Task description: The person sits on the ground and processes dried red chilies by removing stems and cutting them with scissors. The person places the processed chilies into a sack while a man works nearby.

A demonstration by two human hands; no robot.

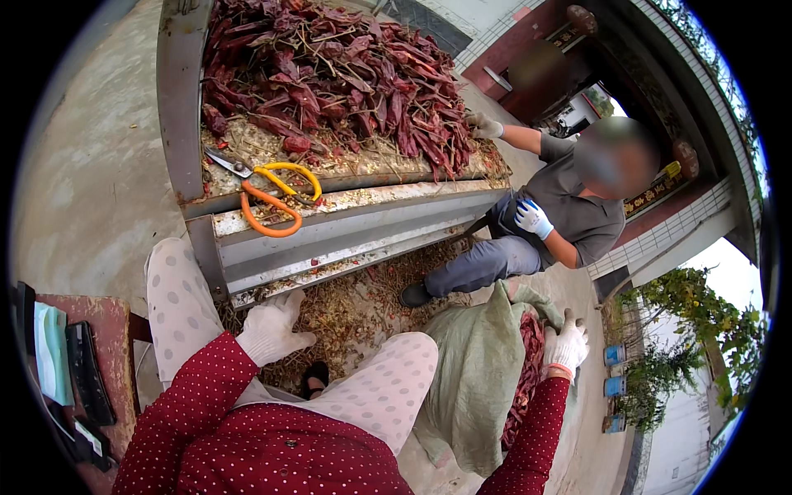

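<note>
My left hand point(278, 330), in a white knit glove, hangs in front of the metal table with its fingers apart and nothing in it. My right hand point(565, 344), gloved likewise, is at the mouth of a green woven sack point(473, 377) at my right; whether its fingers grip the sack's edge cannot be told. Dried red chillies point(525, 371) show inside the sack. A large heap of dried red chillies with stems point(346, 80) covers the metal table point(359, 201). Scissors with one orange and one yellow handle point(263, 185) lie at the table's near left corner.
A co-worker point(557, 204) in gloves sits at the table's right end, one hand at the heap. Stems and seeds litter the floor point(365, 309). A worn red stool point(105, 352) at my left bears a face mask point(52, 352) and a black case point(90, 371). Potted plants point(614, 387) stand far right.
</note>
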